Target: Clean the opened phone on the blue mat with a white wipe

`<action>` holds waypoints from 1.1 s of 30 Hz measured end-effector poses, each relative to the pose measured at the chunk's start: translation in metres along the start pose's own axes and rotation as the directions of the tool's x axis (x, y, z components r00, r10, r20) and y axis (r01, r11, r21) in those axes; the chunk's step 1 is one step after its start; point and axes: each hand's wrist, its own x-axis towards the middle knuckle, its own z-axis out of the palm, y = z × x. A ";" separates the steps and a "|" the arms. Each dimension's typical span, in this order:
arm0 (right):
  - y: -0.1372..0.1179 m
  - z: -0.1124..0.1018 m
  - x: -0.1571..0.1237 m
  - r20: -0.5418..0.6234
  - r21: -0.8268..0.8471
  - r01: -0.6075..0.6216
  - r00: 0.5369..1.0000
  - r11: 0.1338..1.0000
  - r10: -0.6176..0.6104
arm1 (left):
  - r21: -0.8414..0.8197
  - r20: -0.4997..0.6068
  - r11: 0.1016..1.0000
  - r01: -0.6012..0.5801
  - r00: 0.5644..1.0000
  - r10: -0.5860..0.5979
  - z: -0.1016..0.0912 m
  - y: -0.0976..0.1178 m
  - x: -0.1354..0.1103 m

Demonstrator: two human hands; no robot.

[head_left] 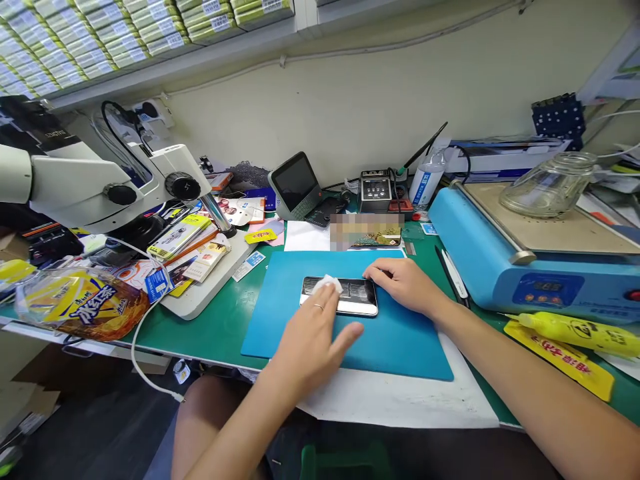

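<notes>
A smartphone (356, 297) lies flat on a blue work mat (390, 340) in the middle of the bench. My left hand (310, 337) presses a small white wipe (329, 284) onto the phone's left end, fingers closed over the wipe. My right hand (405, 283) rests at the phone's right end, fingertips holding its edge against the mat.
A white microscope (100, 183) stands at the left over cluttered packets. A blue heating machine (520, 263) carrying a glass jar (550, 183) fills the right. A yellow glue tube (575, 330), a soldering station (376, 190) and a small screen (295, 183) surround the mat.
</notes>
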 end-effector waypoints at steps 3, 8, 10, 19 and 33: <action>0.000 0.000 0.001 0.002 -0.003 0.003 1.000 1.000 -0.003 | 0.005 -0.024 0.998 0.065 0.998 -0.064 0.001 -0.002 0.013; 0.001 0.000 0.001 0.017 -0.006 -0.010 1.000 1.000 0.010 | -0.031 0.018 0.999 0.021 1.000 -0.021 0.017 0.039 0.023; 0.002 0.000 0.001 0.025 -0.002 -0.017 1.000 1.000 0.017 | -0.049 0.038 0.999 -0.006 0.999 0.008 0.019 0.046 0.017; 0.002 0.001 0.002 0.036 -0.017 -0.006 0.999 1.000 0.007 | 0.043 -0.088 0.996 0.076 0.993 -0.072 -0.006 -0.014 -0.004; 0.002 0.002 0.001 0.018 0.017 -0.017 1.000 1.000 0.017 | 0.005 -0.103 0.989 -0.145 0.984 0.145 0.012 0.036 0.006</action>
